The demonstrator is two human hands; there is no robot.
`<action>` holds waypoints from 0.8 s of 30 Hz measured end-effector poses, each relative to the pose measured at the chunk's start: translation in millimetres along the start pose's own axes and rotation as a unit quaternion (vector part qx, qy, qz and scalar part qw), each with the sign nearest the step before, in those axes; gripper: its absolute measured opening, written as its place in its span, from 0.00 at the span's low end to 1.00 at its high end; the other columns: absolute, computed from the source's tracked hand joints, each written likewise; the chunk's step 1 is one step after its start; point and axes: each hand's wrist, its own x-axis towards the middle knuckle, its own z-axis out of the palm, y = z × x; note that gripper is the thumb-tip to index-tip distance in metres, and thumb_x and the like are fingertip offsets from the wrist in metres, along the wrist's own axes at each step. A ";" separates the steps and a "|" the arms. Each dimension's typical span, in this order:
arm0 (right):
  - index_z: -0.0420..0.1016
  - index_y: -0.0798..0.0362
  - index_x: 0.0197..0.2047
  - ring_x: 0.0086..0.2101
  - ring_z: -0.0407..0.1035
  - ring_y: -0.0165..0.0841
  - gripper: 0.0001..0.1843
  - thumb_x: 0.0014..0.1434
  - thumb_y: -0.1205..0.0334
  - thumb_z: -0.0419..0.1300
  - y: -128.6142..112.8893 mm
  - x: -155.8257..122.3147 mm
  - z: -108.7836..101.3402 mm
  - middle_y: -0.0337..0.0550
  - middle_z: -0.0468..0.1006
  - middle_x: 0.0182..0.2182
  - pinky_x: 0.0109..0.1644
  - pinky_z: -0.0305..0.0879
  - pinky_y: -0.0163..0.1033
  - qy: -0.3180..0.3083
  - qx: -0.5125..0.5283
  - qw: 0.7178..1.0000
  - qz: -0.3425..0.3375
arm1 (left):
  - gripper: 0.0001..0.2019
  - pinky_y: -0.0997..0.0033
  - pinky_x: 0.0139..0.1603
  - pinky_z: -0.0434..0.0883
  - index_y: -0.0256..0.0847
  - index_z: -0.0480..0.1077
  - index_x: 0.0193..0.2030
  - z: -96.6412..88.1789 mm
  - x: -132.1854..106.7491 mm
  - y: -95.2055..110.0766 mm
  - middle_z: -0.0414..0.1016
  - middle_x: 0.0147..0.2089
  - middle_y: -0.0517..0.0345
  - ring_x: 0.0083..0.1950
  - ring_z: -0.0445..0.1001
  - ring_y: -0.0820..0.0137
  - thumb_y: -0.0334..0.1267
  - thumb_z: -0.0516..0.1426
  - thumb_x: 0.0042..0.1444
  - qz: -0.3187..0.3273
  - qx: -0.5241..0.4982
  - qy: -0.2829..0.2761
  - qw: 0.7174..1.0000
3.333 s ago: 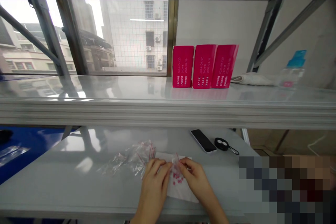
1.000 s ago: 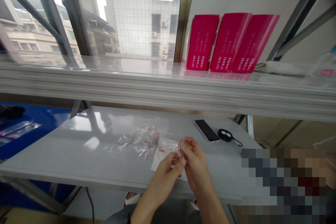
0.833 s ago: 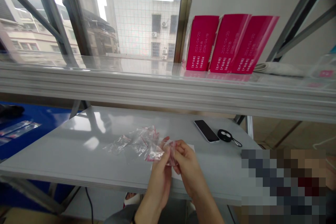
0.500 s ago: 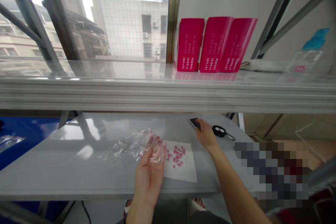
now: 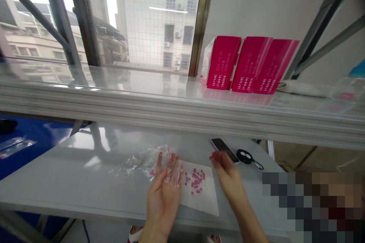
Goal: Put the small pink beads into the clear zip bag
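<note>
Well, the left hand (image 5: 163, 201) lies palm up and spread, its fingers fanned apart, with a small clear zip bag (image 5: 173, 171) draped over them. The open palm seems to serve as a flat rest, so nothing has to pinch the bag. Just beside it, a white paper sheet (image 5: 205, 203) lies on the glossy grey shelf board (image 5: 71, 176), and small pink pellets (image 5: 195, 180) sit in a loose cluster near its middle, probably placed on paper because they would slide less there than on the slick board. The right hand (image 5: 226, 172) hangs near the sheet's far corner, its fingers drawn together and slightly blurred; whether they pinch anything, I cannot tell. Its fingertips come close to a black phone (image 5: 224, 149), which lies with a round black key fob (image 5: 245, 155) toward the board's far side, apparently kept clear of the working area. Left of the sheet, a heap of clear zip bags (image 5: 139, 165) sits within easy reach of the left hand
</note>
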 end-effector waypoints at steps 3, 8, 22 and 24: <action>0.73 0.50 0.46 0.33 0.72 0.37 0.15 0.65 0.48 0.58 -32.6 -49.3 37.9 0.44 0.77 0.36 0.35 0.69 0.40 -0.100 0.235 0.964 0.076 | 0.30 0.60 0.60 0.74 0.63 0.66 0.66 1.1 -2.1 6.5 0.74 0.64 0.52 0.63 0.74 0.61 0.27 0.55 0.61 0.001 0.001 0.003 1.000; 0.78 0.49 0.39 0.38 0.72 0.37 0.11 0.58 0.51 0.66 -47.5 -79.9 79.4 0.41 0.77 0.36 0.43 0.70 0.41 -0.020 0.387 0.906 0.171 | 0.31 0.59 0.58 0.75 0.58 0.65 0.68 2.8 -3.2 14.7 0.78 0.57 0.47 0.57 0.79 0.61 0.28 0.55 0.60 0.032 0.021 0.024 0.999; 0.82 0.49 0.43 0.54 0.74 0.51 0.17 0.55 0.47 0.65 -56.9 -89.5 108.2 0.48 0.83 0.48 0.58 0.71 0.58 -0.018 0.659 0.672 0.338 | 0.26 0.58 0.52 0.78 0.45 0.74 0.58 -1.3 -19.1 -20.9 0.81 0.40 0.53 0.43 0.81 0.59 0.31 0.62 0.49 0.136 0.179 -0.022 0.974; 0.82 0.47 0.43 0.53 0.75 0.52 0.19 0.53 0.46 0.66 -53.6 -87.4 108.3 0.48 0.84 0.47 0.56 0.72 0.59 -0.026 0.666 0.657 0.351 | 0.25 0.60 0.50 0.78 0.45 0.74 0.58 -0.8 -18.3 -24.4 0.80 0.38 0.54 0.45 0.80 0.59 0.33 0.63 0.51 0.157 0.213 -0.032 0.964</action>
